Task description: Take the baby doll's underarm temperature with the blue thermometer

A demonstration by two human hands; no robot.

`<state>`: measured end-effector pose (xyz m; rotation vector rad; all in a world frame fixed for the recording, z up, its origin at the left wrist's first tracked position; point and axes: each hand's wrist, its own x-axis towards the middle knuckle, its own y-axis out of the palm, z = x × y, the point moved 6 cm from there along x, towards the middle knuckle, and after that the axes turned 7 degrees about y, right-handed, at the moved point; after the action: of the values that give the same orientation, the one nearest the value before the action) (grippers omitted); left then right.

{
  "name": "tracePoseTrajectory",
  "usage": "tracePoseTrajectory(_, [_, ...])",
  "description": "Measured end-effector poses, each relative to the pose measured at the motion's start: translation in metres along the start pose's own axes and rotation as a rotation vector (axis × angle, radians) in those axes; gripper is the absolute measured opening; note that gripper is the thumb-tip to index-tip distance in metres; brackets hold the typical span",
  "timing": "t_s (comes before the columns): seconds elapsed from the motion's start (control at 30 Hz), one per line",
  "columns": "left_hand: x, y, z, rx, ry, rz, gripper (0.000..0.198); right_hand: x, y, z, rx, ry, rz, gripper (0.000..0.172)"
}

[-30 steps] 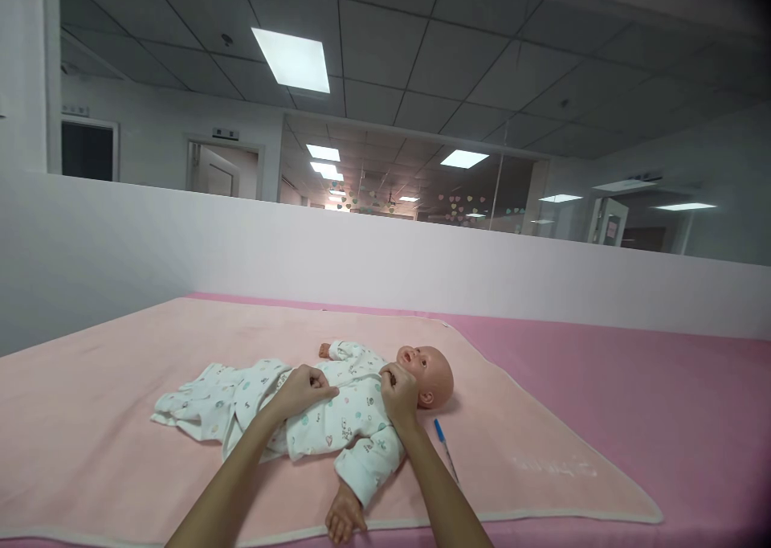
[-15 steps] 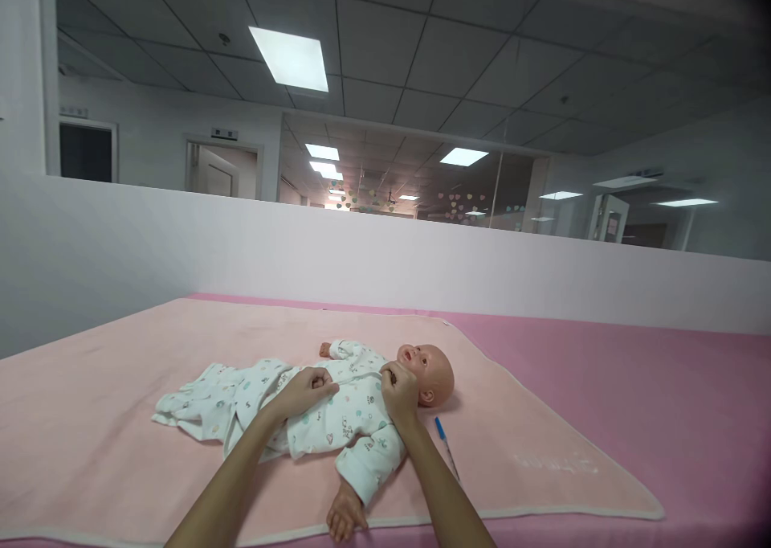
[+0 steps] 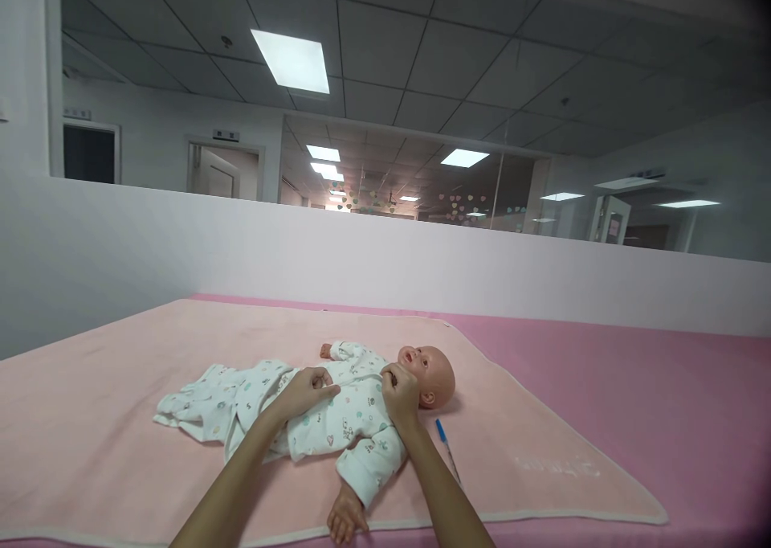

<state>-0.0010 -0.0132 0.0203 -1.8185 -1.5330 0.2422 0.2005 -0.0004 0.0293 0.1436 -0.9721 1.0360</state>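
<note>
A baby doll [image 3: 438,374] lies on its back, head to the right, dressed in a white printed top [image 3: 355,415] and matching trousers [image 3: 222,399]. My left hand [image 3: 306,391] rests at the middle of the top's front, fingers curled and pinching the front edge of the cloth. Just below the doll's chin, my right hand [image 3: 401,391] is closed on the same top near the neckline. The fabric between my two hands looks drawn fairly straight. My fingertips are partly hidden, so the exact fastening cannot be made out.
Under the doll is a peach blanket [image 3: 518,419] with a pale border, spread on a pink surface [image 3: 692,419]. A blue-capped pen [image 3: 447,449] lies right of my right forearm. Behind stands a low white wall [image 3: 422,263] with glass above it.
The view has shifted very slightly. Both hands keep their places on the top, and the doll has not visibly moved.
</note>
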Motion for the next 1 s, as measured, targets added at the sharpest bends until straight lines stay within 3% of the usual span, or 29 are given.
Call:
tracePoseTrajectory(0.37, [-0.0032,0.0010,-0.0033,-0.061,-0.033,0.058,0.035,0.0000,-0.0009,0.0014,0.008,-0.007,-0.001,0.022])
tracePoseTrajectory(0.67, [-0.0032,-0.0032,-0.0051,-0.043,0.014,-0.071,0.039,-0.0004,-0.0007,0.0005,0.000,-0.005,0.003,0.023])
tracePoseTrajectory(1.0, [-0.0090,-0.0047,-0.0067,0.038,0.028,0.022,0.032,0.0000,-0.0011,0.0021,-0.005,-0.019,0.001,0.024])
